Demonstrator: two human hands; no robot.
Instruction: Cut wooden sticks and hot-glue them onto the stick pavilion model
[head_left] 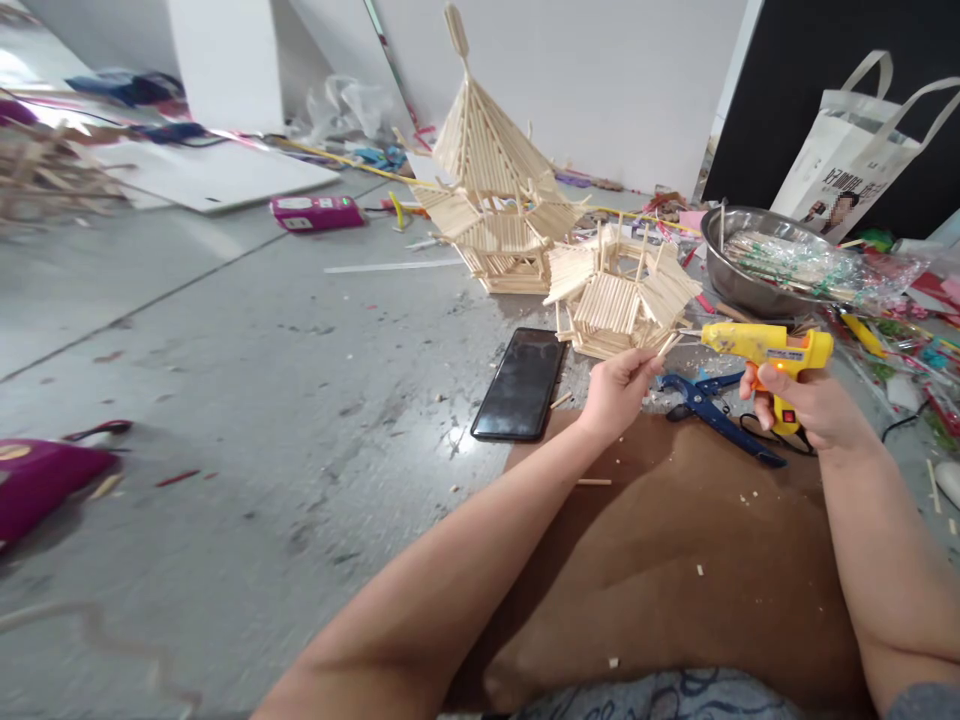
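My left hand pinches a short wooden stick, its tip held up beside the nozzle of a yellow glue gun. My right hand grips that glue gun by its handle, nozzle pointing left at the stick. Just behind them stands a small stick-built roof model on the floor. A taller stick pagoda rises behind it.
A black phone lies left of my hand, blue scissors under the glue gun, a brown board in front of me. A metal bowl of sticks, a white tote bag and scattered wrappers sit right. A pink pack lies far left.
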